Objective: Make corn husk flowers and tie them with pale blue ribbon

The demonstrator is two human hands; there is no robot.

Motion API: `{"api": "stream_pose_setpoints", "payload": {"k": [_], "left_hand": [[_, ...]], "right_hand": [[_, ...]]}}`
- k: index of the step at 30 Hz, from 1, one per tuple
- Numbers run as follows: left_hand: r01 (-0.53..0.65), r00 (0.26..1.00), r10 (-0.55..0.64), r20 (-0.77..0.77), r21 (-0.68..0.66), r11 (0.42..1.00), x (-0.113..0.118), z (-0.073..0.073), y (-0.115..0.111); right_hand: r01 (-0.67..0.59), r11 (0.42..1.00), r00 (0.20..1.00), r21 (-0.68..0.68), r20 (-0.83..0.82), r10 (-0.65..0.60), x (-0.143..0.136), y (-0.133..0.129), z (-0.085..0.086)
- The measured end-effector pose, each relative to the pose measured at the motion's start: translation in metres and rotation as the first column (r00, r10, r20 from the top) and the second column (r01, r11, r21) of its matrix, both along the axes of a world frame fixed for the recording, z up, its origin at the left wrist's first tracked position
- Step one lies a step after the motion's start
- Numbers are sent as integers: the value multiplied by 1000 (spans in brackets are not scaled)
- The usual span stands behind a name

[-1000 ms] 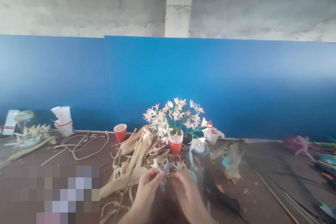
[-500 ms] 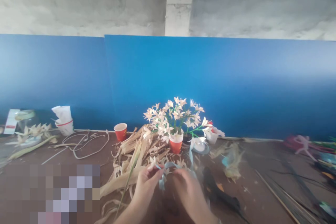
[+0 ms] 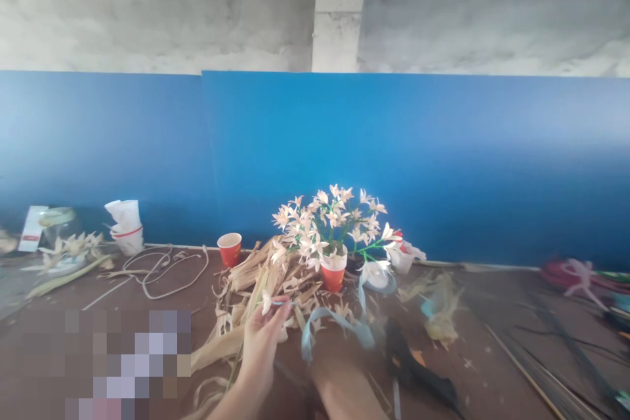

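Note:
My left hand (image 3: 262,340) is closed in a pinch on the thin stem of a small cream flower (image 3: 266,302), whose petals show above the thumb. A bit of pale blue colour runs along the stem. Low in the middle, my right hand (image 3: 339,362) is smeared by motion and its fingers do not show clearly. Just above it, a loose pale blue ribbon (image 3: 329,315) loops leftward from its roll (image 3: 387,284). Behind both hands, a red and white paper cup (image 3: 333,277) holds a bunch of cream flowers (image 3: 315,226) on green stems.
Dried corn husks (image 3: 256,273) pile up left of the flower cup. A second red cup (image 3: 230,251) stands behind them, near a white cable (image 3: 152,269). On the right lie a black glue gun (image 3: 423,371) and a crumpled plastic bag (image 3: 441,318). A blue partition (image 3: 394,144) closes the back.
My left hand has moved slightly left with the flower. My right hand has dropped lower, apart from the left. The ribbon end now hangs away from the left hand's fingers.

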State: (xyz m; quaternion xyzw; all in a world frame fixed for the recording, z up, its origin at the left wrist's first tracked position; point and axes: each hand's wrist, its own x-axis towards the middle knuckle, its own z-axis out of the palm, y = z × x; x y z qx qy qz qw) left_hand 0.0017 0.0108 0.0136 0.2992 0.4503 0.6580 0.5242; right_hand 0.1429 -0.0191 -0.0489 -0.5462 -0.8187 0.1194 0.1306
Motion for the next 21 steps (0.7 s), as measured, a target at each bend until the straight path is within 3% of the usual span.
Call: {"api": "stream_pose_setpoints", "payload": {"k": [4, 8, 12, 15, 18, 21], "left_hand": [[-69, 993, 67, 98, 23, 997, -3, 0, 1], [-137, 980, 125, 155, 67, 988, -7, 0, 5], [-162, 968, 143, 206, 82, 983, -12, -2, 10], [-149, 965, 125, 231, 88, 985, -14, -6, 14], [-118, 963, 94, 253, 81, 990, -13, -11, 15], [-74, 959, 53, 278, 65, 995, -8, -12, 11]], "right_hand": [[37, 999, 999, -20, -38, -38, 14, -1, 3], [72, 969, 945, -235, -293, -141, 26, -6, 17], [-106, 879, 818, -465, -544, -189, 30, -4, 35], [-174, 792, 723, -585, -622, -301, 29, 0, 43], [-256, 726, 646, -638, -672, -363, 25, 1, 43], [-341, 717, 548, -607, -749, -373, 18, 1, 41]]}}
